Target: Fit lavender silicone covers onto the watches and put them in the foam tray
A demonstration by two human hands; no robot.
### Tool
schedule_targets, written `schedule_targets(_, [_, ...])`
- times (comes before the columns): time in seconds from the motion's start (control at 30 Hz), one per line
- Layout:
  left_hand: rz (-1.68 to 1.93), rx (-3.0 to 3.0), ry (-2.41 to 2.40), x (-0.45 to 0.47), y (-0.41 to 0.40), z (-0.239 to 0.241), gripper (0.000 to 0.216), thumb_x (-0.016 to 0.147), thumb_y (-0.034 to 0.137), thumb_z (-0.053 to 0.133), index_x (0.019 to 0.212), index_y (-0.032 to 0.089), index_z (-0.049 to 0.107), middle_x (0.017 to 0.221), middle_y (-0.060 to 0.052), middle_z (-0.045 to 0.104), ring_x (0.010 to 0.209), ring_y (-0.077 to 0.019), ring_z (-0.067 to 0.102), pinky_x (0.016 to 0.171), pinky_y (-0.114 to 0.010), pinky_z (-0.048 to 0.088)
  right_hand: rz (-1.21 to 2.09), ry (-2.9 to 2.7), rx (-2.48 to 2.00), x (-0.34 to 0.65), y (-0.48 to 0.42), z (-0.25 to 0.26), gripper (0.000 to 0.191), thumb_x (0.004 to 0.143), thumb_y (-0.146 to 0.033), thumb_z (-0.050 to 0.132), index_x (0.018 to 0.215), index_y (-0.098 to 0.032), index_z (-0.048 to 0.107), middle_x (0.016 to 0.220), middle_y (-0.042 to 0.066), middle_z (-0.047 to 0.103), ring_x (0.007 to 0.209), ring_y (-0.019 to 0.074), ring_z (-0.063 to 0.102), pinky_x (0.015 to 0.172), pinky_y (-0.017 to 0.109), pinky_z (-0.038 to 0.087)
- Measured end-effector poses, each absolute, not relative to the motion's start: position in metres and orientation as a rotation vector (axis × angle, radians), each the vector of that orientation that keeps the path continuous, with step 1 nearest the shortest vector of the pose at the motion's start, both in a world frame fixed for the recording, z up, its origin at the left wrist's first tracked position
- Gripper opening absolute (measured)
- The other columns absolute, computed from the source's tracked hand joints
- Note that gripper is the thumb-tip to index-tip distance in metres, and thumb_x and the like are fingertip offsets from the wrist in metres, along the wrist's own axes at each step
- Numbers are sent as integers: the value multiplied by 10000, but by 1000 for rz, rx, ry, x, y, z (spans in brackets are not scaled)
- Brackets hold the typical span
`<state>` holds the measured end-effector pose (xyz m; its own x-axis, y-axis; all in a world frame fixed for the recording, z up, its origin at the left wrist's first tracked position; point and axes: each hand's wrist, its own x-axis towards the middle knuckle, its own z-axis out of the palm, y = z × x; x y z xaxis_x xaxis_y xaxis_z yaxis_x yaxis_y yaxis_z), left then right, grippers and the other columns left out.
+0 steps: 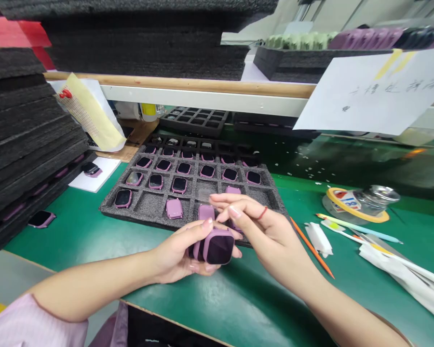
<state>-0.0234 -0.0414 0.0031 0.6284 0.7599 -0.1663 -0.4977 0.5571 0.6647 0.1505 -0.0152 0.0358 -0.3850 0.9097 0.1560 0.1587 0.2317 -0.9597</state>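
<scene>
My left hand (179, 253) is closed around a few purple smartwatch bodies (217, 245), stacked side by side, dark screens toward me. My right hand (255, 226) hovers just above them, fingers pinched together near the top of the front watch; what it pinches, perhaps a thin clear film, is too faint to name. Right behind the hands lies a black foam tray (144, 202) with square pockets. Several pockets hold purple watch bodies (179, 185), some face up and some face down (174, 208).
Tall stacks of black foam trays (25, 144) stand at the left, loose watches (41, 219) beside them. An orange pencil (311, 246), swabs, white wipes (318, 238), a tape roll (347, 205) lie right on the green mat. A shelf with a hanging paper note (376, 94) runs above.
</scene>
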Motion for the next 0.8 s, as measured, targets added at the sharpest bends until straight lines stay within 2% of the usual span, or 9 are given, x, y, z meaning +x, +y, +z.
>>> schedule_targets(0.1, [775, 613, 448, -25, -41, 4, 516, 827, 612, 707, 1019, 134, 723, 799, -57, 682, 403, -35, 427, 362, -184, 198, 1107, -1785, -953, 155, -15, 36, 213, 944, -440, 628, 903, -264, 740, 1284, 69, 686, 1291, 254, 606, 1043, 407, 532])
schedule_targets(0.23, [808, 674, 445, -26, -42, 2, 528, 762, 592, 780, 1030, 142, 710, 644, 22, 563, 396, -43, 418, 358, -172, 233, 1042, -1965, -896, 156, -19, 35, 155, 820, -356, 787, 923, -269, 712, 1323, 63, 659, 1246, 264, 637, 1012, 423, 542])
schedule_targets(0.33, [847, 698, 545, -25, -43, 0, 443, 735, 508, 815, 951, 140, 698, 672, 8, 596, 389, -44, 433, 341, -167, 243, 991, -2005, -873, 154, -22, 33, 104, 854, -317, 752, 913, -263, 685, 1275, 57, 683, 1194, 233, 667, 947, 379, 567])
schedule_targets(0.47, [883, 685, 646, -24, -44, 1, 384, 747, 485, 743, 868, 126, 683, 586, 27, 553, 336, -57, 406, 306, -177, 206, 1032, -1974, -875, 150, -24, 29, 117, 861, -321, 744, 936, -265, 674, 1240, 51, 697, 1152, 220, 692, 927, 368, 576])
schedule_targets(0.67, [857, 669, 651, -24, -43, 0, 477, 835, 566, 576, 858, 103, 691, 527, 34, 498, 321, -62, 346, 318, -200, 170, 1085, -1922, -916, 147, -26, 30, 108, 827, -297, 761, 907, -259, 699, 1219, 58, 715, 1129, 234, 707, 938, 390, 582])
schedule_targets(0.8, [878, 655, 633, -23, -43, 2, 491, 815, 603, 642, 821, 113, 660, 577, 15, 544, 333, -54, 369, 315, -195, 179, 1133, -1894, -956, 147, -26, 31, 104, 819, -311, 761, 881, -253, 701, 1213, 66, 714, 1105, 236, 718, 874, 371, 612])
